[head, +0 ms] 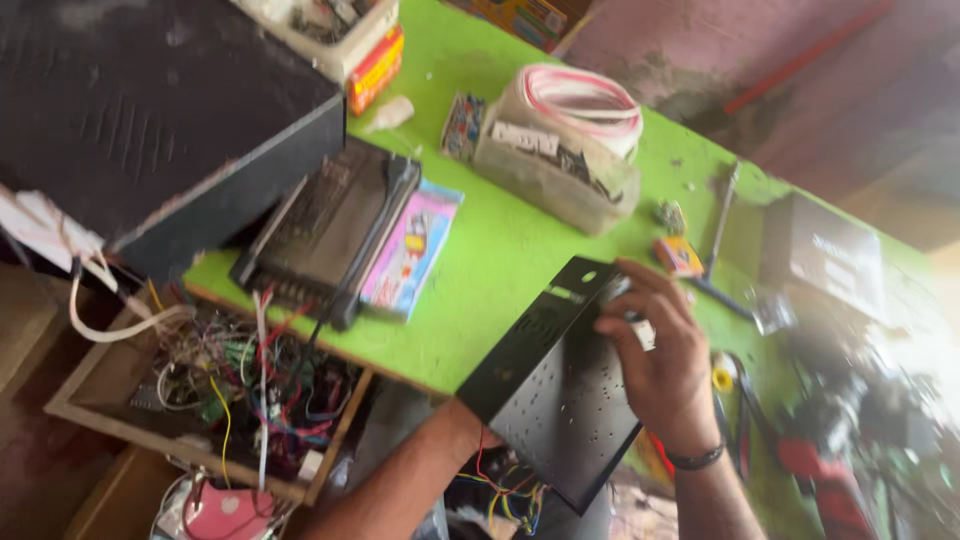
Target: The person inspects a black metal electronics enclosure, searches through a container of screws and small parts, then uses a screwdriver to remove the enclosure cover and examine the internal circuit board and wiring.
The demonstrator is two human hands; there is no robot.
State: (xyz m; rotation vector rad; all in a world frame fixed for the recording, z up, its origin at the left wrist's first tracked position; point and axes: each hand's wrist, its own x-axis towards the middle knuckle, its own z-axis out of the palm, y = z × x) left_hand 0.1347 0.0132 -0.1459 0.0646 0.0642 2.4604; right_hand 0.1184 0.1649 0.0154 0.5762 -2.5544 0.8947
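A black perforated metal cover panel (545, 385) is held tilted over the front edge of the green table (500, 250). My right hand (655, 355) grips the panel's upper right part, fingers curled over its top edge, with a dark band on the wrist. My left hand is hidden behind the panel's lower left corner; only its forearm (400, 480) shows, reaching up to the panel. Coloured wires (505, 490) hang beneath the panel.
A black electronic unit (325, 230) and a colourful packet (410, 250) lie left on the table. A large black case (150, 110) stands at far left. A plastic tub with a cable coil (570, 130) sits behind. A wooden drawer of tangled wires (230, 390) is lower left. Blurred tools lie right.
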